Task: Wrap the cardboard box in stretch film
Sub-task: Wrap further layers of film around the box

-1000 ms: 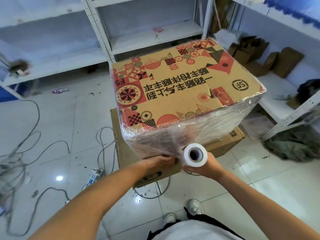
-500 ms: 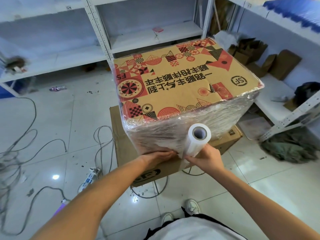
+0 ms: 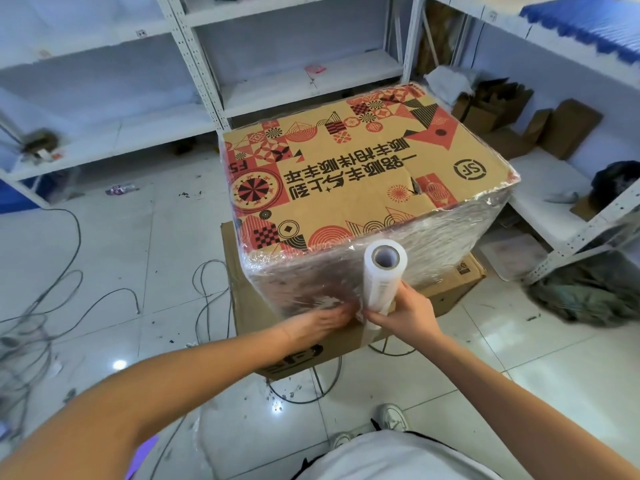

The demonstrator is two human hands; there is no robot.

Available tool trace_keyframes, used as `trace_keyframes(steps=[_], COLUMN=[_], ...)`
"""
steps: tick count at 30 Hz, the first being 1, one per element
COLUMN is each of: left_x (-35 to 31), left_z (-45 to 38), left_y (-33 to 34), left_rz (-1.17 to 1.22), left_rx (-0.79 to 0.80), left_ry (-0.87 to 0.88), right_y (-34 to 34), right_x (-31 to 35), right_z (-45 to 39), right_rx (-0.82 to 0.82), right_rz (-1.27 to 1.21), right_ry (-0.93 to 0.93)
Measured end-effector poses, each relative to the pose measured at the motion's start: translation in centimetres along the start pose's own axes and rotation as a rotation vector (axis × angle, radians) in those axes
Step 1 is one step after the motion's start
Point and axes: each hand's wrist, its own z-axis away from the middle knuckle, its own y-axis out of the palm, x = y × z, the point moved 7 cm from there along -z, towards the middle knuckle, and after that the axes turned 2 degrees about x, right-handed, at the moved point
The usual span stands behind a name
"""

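Our right hand (image 3: 403,315) curls its fingers (image 3: 377,318) round the lower end of the film roll (image 3: 381,280), which stands nearly upright above them, long axis vertical, open core facing up toward us. Just left of those fingers, our left hand (image 3: 320,323) lies flat with fingers together, pressing the film onto the near side of the cardboard box (image 3: 363,188). That box sits beyond our fingers on a lower box (image 3: 249,306), its printed top facing up.

L hand (image 3: 320,322) flat, R hand (image 3: 407,315) gripping.
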Motion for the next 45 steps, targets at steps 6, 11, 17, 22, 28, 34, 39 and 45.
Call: trace_keyframes(steps=[6,11,17,22,28,34,39,45], left_x=[1.7,4.2,5.6,6.1,9.9,11.5,13.5,13.6], left_z=[1.7,1.5,5.2,4.9,6.4,8.7,10.3,10.9], left_y=[3.1,0.2,0.7,1.7,0.4,0.4,-0.5,-0.9], left_rz=[0.02,0.095,-0.001,-0.054,0.173,-0.008,0.136,0.034], left_rx=[0.157,0.085,-0.02,-0.028,-0.078,-0.041,-0.134,-0.063], left_ry=[-0.104,-0.046,-0.315,-0.217,-0.313,-0.272,-0.342,-0.355], right_y=[0.4,0.1,0.4,0.7,-0.5,0.0,0.3,0.9], right_x=[0.1,0.2,-0.2,0.1,0.1,0.5,0.4,0.2], right_z=[0.3,-0.1,-0.3,-0.6,-1.3,-0.8,-0.8,-0.2], right_rx=[-0.015,-0.008,0.081,0.021,0.021,-0.013,0.021,0.033], right_rz=[-0.058,-0.086,0.025,-0.066,-0.084,-0.084,-0.049,-0.122], right_ry=[0.042,0.04,0.022,0.012,-0.002,0.008,0.016,-0.003])
